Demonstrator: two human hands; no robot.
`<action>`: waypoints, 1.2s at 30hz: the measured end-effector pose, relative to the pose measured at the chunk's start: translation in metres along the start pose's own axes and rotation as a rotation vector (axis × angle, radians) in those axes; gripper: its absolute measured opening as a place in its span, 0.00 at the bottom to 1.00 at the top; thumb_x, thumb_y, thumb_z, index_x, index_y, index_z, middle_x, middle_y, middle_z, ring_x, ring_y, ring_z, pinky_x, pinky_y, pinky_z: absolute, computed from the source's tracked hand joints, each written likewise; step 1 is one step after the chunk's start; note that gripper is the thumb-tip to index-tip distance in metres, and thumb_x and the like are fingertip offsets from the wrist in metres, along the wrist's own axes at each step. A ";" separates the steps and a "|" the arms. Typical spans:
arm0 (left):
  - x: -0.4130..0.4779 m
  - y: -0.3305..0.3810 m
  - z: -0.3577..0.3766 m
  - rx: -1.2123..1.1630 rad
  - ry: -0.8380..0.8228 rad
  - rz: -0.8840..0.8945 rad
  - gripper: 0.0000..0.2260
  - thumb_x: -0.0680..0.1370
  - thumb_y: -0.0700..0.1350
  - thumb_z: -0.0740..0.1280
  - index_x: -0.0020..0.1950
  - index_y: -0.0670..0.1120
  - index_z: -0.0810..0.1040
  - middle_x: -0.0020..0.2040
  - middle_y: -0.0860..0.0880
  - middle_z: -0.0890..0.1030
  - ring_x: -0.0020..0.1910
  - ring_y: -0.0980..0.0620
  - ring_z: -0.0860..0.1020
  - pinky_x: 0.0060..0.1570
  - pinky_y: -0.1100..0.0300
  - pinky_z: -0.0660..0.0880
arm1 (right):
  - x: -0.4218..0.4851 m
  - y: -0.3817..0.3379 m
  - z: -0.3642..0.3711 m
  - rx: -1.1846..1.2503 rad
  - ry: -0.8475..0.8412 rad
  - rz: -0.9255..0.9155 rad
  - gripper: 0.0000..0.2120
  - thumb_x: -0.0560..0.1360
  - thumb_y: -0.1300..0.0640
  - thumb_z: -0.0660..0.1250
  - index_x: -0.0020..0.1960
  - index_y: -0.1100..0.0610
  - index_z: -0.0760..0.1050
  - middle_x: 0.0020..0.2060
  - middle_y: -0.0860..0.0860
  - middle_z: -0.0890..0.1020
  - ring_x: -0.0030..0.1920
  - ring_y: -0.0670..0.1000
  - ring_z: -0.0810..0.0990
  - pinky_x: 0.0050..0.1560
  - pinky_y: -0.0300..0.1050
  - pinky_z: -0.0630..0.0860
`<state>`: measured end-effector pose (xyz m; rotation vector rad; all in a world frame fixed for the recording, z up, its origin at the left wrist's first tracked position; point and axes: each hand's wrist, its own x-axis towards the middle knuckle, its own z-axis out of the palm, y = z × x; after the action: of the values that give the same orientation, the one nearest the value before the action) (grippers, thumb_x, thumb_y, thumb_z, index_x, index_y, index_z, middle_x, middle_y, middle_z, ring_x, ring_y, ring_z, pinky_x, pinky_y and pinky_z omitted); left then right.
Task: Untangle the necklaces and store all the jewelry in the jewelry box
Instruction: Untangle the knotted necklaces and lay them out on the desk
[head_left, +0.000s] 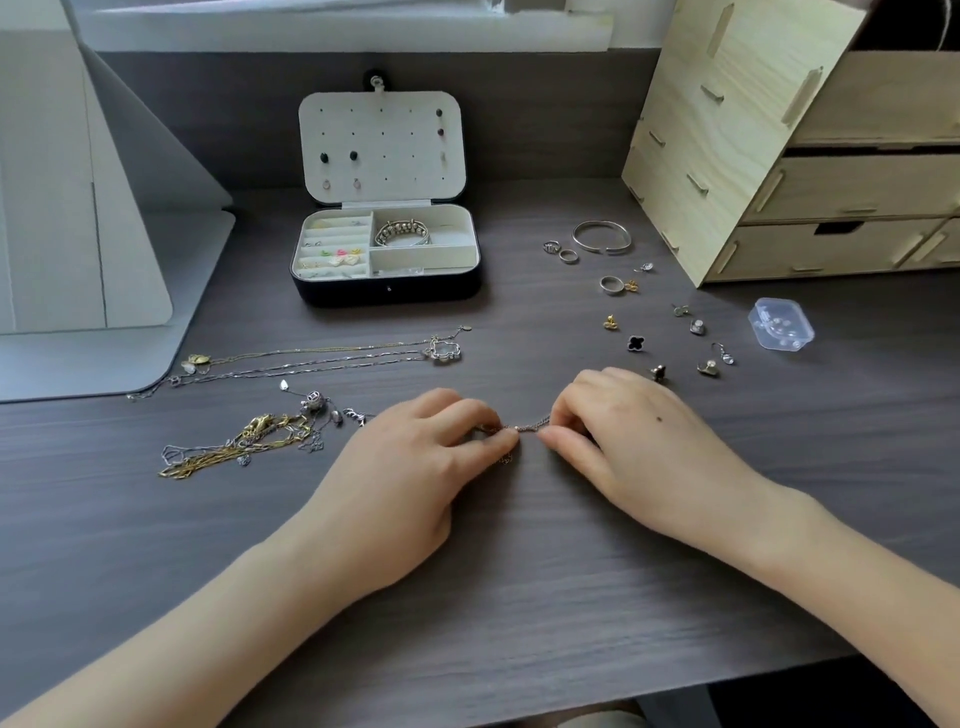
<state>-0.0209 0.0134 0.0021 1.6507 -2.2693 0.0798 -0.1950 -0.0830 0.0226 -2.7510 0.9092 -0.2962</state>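
Observation:
My left hand (415, 467) and my right hand (623, 436) pinch a thin silver chain (527, 426) stretched between their fingertips, just above the dark table. A tangled heap of gold and silver necklaces (249, 441) lies left of my left hand. Two straightened necklaces (311, 358) lie side by side behind it, one with a cloud-shaped pendant. The open jewelry box (385, 283) stands at the back centre, with a bracelet and earrings in its compartments and studs in its lid.
Loose rings, a silver bangle (601, 237) and several earrings (675, 338) lie scattered at the right. A small clear plastic case (780, 325) sits beside them. A wooden drawer unit (810, 156) fills the back right. A grey mat (78, 353) lies at the left.

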 end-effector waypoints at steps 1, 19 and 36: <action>-0.001 -0.001 -0.001 -0.002 -0.006 0.004 0.26 0.67 0.37 0.49 0.55 0.45 0.81 0.52 0.47 0.81 0.47 0.45 0.79 0.42 0.56 0.79 | 0.002 0.001 -0.002 0.009 -0.002 -0.001 0.14 0.78 0.47 0.57 0.43 0.54 0.75 0.43 0.50 0.79 0.48 0.53 0.75 0.49 0.44 0.66; -0.014 -0.015 -0.009 0.016 -0.092 -0.018 0.33 0.65 0.37 0.46 0.59 0.56 0.80 0.62 0.42 0.77 0.57 0.42 0.78 0.53 0.53 0.74 | 0.022 0.018 0.000 0.117 0.086 0.032 0.11 0.70 0.43 0.68 0.44 0.50 0.73 0.34 0.43 0.73 0.39 0.46 0.70 0.39 0.39 0.65; -0.023 -0.023 -0.002 0.038 -0.047 0.001 0.34 0.65 0.35 0.44 0.60 0.57 0.79 0.65 0.41 0.75 0.63 0.41 0.74 0.55 0.45 0.72 | 0.045 0.010 -0.020 0.245 0.045 -0.003 0.04 0.77 0.58 0.63 0.43 0.54 0.71 0.37 0.44 0.73 0.37 0.37 0.70 0.40 0.29 0.64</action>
<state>0.0074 0.0278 -0.0065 1.6880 -2.3164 0.0864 -0.1702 -0.1208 0.0439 -2.5302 0.8201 -0.4411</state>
